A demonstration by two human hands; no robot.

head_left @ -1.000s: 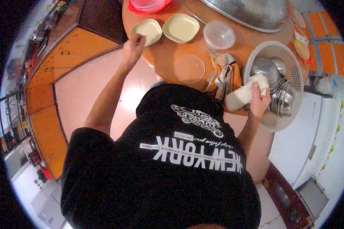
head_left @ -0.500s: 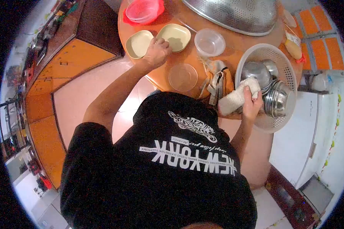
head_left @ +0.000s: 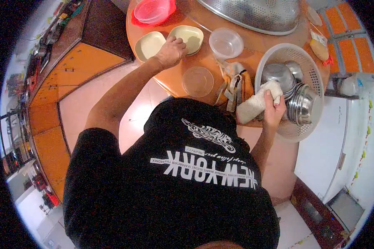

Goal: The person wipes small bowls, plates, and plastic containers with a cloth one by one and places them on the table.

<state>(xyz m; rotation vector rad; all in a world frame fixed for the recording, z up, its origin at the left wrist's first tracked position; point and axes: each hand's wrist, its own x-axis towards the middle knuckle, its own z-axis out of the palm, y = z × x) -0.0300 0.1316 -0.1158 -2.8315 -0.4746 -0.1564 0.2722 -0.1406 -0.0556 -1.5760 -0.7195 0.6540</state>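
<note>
- Head view: round brown table point(head_left: 174, 79), crowded with dishes and kitchenware
- Left hand point(head_left: 172, 53), stretched over the table's left part, back of hand uppermost, fingers bent and close together at the near-left rim of the right-hand cream dish; pinch on the rim or mere contact, impossible to tell
- Right-hand cream dish point(head_left: 192, 37), shallow, rounded corners, upright on the table, near side partly hidden by fingers
- Left-hand cream dish point(head_left: 148, 46), similar in shape, just beside its companion, partly hidden by the same hand
- Right hand point(head_left: 274, 108), at the near-left side of the basket, thumb and fingers narrowed around a folded cloth
- Folded cloth point(head_left: 253, 107), off-white, one end in the grip, the other end slanting down toward the table's near edge
- Pale plastic basket point(head_left: 315, 79), perforated wall, stacked metal bowls point(head_left: 302, 107) inside
- Clear round bowl point(head_left: 226, 43), right of the cream dishes
- Clear flat disc point(head_left: 198, 81), near the table's front edge
- Orange and grey cloth point(head_left: 242, 83), crumpled, between disc and basket
- Red container point(head_left: 171, 9), far left, with a clear bowl point(head_left: 150, 11) set in it
- Large perforated metal vessel point(head_left: 257, 16), far side of the table
</note>
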